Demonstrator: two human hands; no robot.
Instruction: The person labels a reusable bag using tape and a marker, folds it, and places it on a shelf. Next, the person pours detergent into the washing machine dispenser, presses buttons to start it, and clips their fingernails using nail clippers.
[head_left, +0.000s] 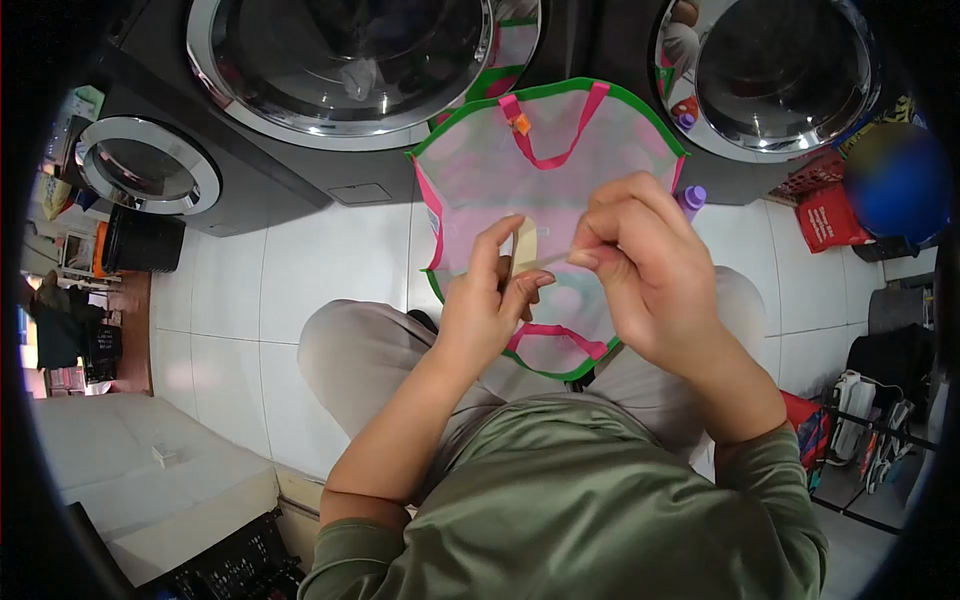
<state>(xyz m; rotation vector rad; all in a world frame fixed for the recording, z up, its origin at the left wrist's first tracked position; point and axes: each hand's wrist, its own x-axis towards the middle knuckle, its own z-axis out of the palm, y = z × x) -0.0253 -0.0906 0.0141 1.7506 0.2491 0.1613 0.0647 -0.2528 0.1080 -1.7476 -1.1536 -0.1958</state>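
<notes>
Gripping a partly hidden beige piece [526, 248], left hand [480, 305]; fingers [608, 222] of right hand [660, 270] pinched, their hold indistinct.

Left hand [485, 305] raised ahead of torso, index finger [490, 252] bent forward, thumb [522, 292] below it, tips apart; right hand [658, 270] just beside it, slightly larger in view, thumb [610, 275] and index tip pinched together, other fingers curled above; both elbows bent, left forearm [395, 425] angled up and inward, right forearm [738, 385] up and inward from the other side; hands not touching.
</notes>
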